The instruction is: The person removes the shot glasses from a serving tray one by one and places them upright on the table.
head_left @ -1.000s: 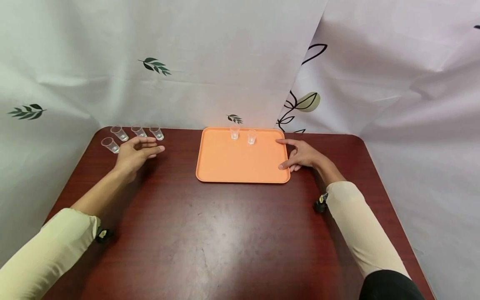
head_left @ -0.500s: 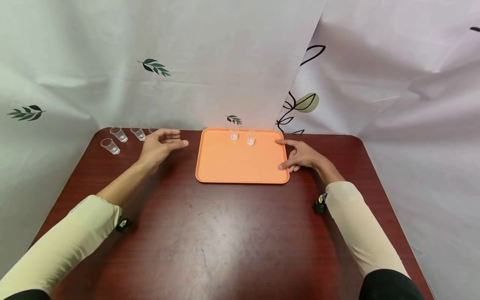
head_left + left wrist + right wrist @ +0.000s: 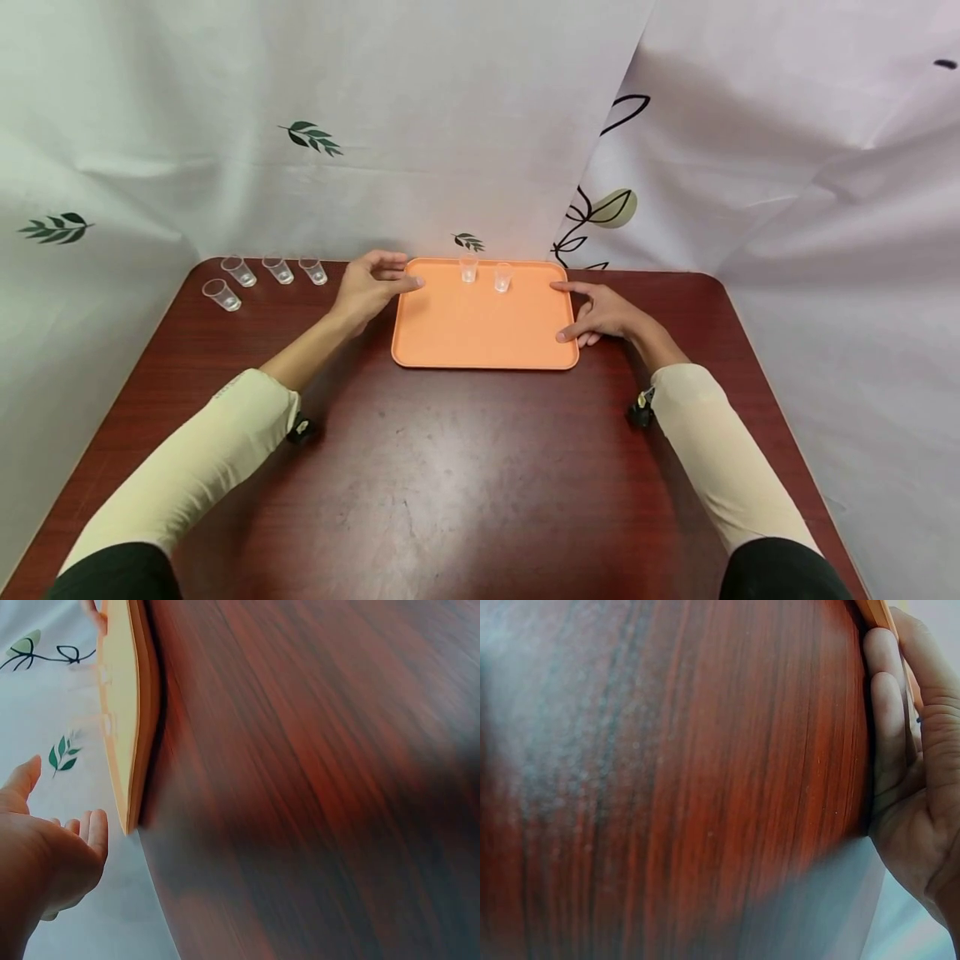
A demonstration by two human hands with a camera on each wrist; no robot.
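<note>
An orange tray (image 3: pixel 483 325) lies at the far side of the table. Two small clear plastic cups, a left one (image 3: pixel 468 269) and a right one (image 3: pixel 502 277), stand on it near its back edge. My right hand (image 3: pixel 606 312) grips the tray's right side, thumb over the rim and the curled fingers (image 3: pixel 889 712) at its edge in the right wrist view. At the tray's left end is my left hand (image 3: pixel 367 287), its thumb overlapping the rim in the head view. The left wrist view shows that hand (image 3: pixel 56 855) with fingers spread, holding nothing and a little short of the tray's corner.
Several more clear cups stand at the table's back left corner, among them a front one (image 3: pixel 222 295) and a right one (image 3: pixel 313 271). A white leaf-print curtain (image 3: pixel 420 125) hangs right behind the dark wooden table (image 3: pixel 465 467).
My left hand has moved right, from beside the cups at the left to the tray's left end. My right hand, the tray and the cups have stayed in place.
</note>
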